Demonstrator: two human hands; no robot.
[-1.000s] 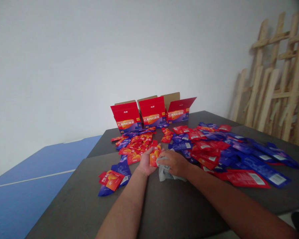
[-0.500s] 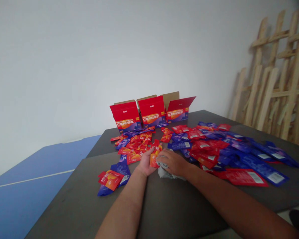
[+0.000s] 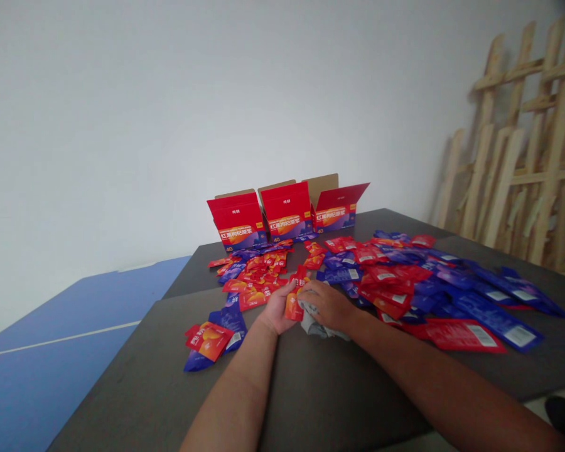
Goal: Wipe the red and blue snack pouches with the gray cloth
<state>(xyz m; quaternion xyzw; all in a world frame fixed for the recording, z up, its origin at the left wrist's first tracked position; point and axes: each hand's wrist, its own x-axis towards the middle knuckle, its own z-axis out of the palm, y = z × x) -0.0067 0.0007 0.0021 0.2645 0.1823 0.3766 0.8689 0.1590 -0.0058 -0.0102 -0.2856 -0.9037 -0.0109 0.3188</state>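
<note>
My left hand (image 3: 279, 309) is closed on a red packet (image 3: 294, 304) with orange fruit printed on it, held upright above the dark table (image 3: 329, 389). Beside it, my right hand (image 3: 328, 306) grips a grey cloth (image 3: 316, 325), which hangs below the fingers and meets the packet's right side. Behind my left hand lies a pile of red and blue packets (image 3: 258, 273). A larger mixed pile (image 3: 395, 282) spreads to the right. Nearer on the left, a red packet (image 3: 209, 339) rests on blue ones (image 3: 233, 321).
Three open red and blue boxes (image 3: 289, 225) stand in a row at the back of the table, near the white wall. A blue surface (image 3: 85, 339) with a white line is on the left. Wooden frames (image 3: 522, 163) lean at the right.
The held packet has shifted slightly right and tilted, and my left hand has turned a little with it. My right hand and the cloth have moved slightly.
</note>
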